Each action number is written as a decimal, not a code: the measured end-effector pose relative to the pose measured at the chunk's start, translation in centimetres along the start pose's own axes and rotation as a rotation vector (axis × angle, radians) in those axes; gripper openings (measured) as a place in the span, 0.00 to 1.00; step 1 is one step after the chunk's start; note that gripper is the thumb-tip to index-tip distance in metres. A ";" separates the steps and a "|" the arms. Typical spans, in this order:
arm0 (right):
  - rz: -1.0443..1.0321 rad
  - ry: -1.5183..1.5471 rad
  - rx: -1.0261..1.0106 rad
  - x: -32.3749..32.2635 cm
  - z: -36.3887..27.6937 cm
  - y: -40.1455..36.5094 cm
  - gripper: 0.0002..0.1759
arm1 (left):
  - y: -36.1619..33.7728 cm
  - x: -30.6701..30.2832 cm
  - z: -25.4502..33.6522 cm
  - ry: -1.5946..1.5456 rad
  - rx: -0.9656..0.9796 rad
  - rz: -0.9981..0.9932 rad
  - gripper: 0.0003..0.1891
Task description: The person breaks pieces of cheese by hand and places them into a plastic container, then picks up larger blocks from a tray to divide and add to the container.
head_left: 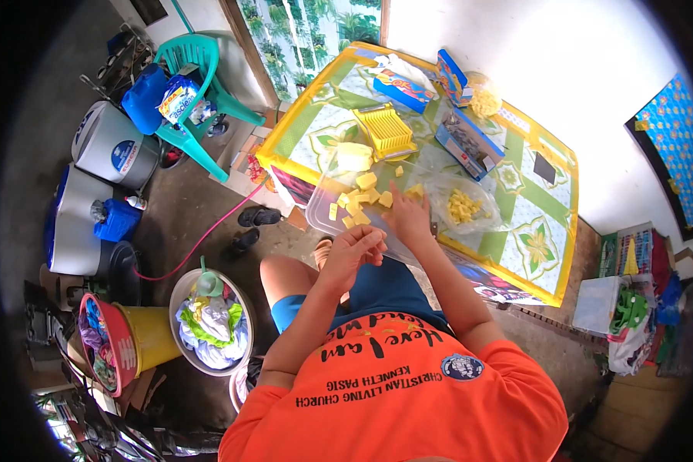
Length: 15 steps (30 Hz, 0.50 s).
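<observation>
My left hand (354,250) is closed in a pinch above the near edge of the table; whatever its fingers may hold is too small to make out. My right hand (410,217) has its fingers stretched out over the tabletop, close to a yellow piece (415,190). Several yellow chunks (354,202) lie in and around a clear plastic tray (322,219) in front of my hands. A larger pale yellow block (354,157) rests at the tray's far end. Right of my right hand is a clear plastic bag (485,222) with small yellow pieces (463,206) inside.
Farther back stand a yellow slotted rack (385,131), a blue box (470,142), another box (403,88) and a tub of yellow pieces (485,102). A green chair (231,108) and a laundry basin (244,339) are left. A pink hose (200,245) crosses the floor.
</observation>
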State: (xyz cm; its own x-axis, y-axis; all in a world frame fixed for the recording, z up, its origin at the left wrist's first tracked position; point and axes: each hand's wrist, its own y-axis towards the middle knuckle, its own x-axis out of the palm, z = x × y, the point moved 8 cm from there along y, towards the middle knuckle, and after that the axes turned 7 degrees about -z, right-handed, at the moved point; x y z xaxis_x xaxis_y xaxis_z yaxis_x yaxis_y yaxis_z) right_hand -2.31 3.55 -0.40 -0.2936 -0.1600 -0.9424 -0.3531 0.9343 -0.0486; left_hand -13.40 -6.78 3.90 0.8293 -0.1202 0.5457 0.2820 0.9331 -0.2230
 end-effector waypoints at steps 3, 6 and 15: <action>0.060 0.018 -0.008 -0.1 0.1 -0.9 0.40 | 0.0 -0.3 -0.1 0.008 0.004 0.009 0.10; -0.032 0.143 0.036 -1.3 0.3 -1.7 0.38 | 0.0 -0.2 0.0 0.015 0.006 0.012 0.10; 0.034 0.801 0.028 -0.5 5.2 -2.0 0.28 | 0.8 -0.7 -2.0 0.041 -0.034 0.042 0.09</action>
State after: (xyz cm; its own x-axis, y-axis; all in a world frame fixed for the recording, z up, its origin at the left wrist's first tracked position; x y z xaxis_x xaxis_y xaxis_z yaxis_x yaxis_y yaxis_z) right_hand 3.19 3.41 -1.52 -0.8559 -0.3014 -0.4202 -0.3130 0.9488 -0.0428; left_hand -12.78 -6.61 1.72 0.8597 -0.0952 0.5018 0.2618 0.9257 -0.2729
